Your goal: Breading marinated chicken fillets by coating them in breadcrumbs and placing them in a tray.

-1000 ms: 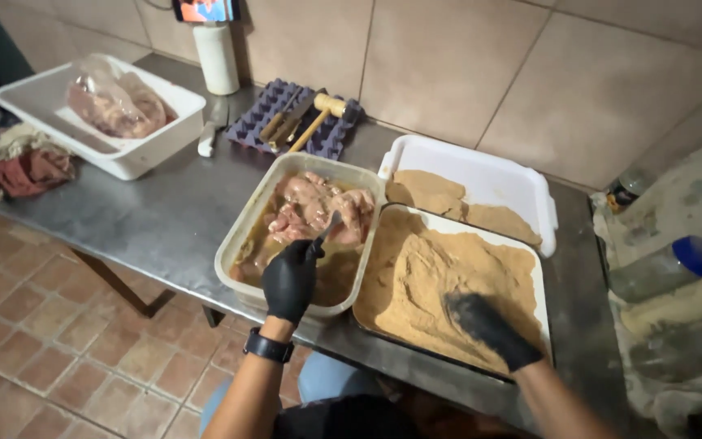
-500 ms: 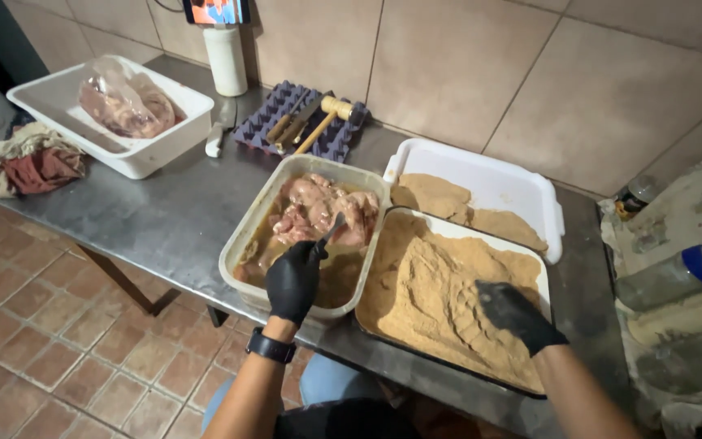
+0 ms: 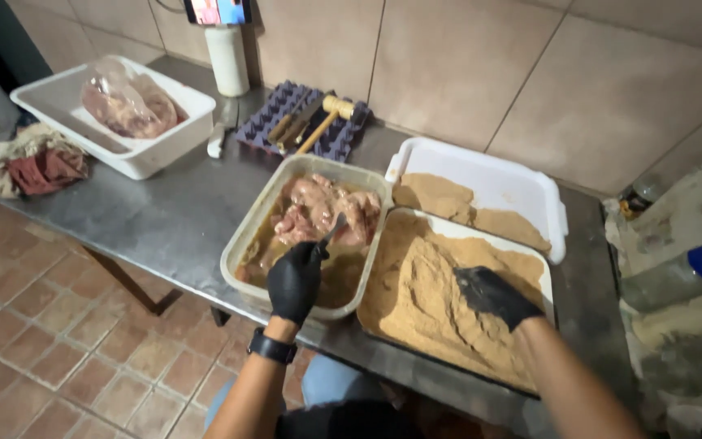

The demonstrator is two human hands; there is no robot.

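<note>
Now left hand (image 3: 294,280) grips a fork (image 3: 332,232) over the meat tray (image 3: 247,244), front bench edge; right hand (image 3: 493,294) flat, open, on the breading (image 3: 424,301). Next: lift piece across.

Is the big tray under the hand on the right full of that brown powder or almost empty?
Full. The tray is heaped nearly edge to edge with brown crumbs, and the right hand presses on the pile.

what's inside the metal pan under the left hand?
The metal pan holds pink raw meat pieces sitting in brown liquid. The gloved left hand pokes a fork into the meat. The pan bottom is hidden by meat and liquid.
</note>
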